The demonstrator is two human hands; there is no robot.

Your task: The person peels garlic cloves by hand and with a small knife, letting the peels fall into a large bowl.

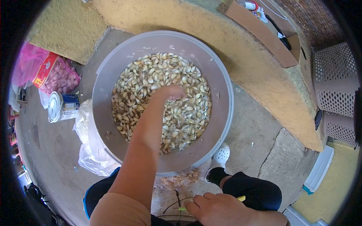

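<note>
A large grey tub (222, 75) holds many loose garlic cloves (151, 79) in water. My left hand (174, 91) reaches over the middle of the tub, right at the cloves. Its fingers are bent downward and partly hidden behind the hand, so I cannot tell what is in them. Low in the view, my right hand (218, 209) is closed around a slim tool with a yellow-green handle (241, 198). Both ends of the handle stick out of the fist, close over my lap.
A clear bag of peelings (181, 179) sits between my legs, against the tub. To the left are white plastic bags (92, 158), a blue can (64, 107) and a pink mesh sack (62, 77). A cardboard box (264, 37) rests on the yellow ledge (256, 75); perforated crates (335, 75) stand right.
</note>
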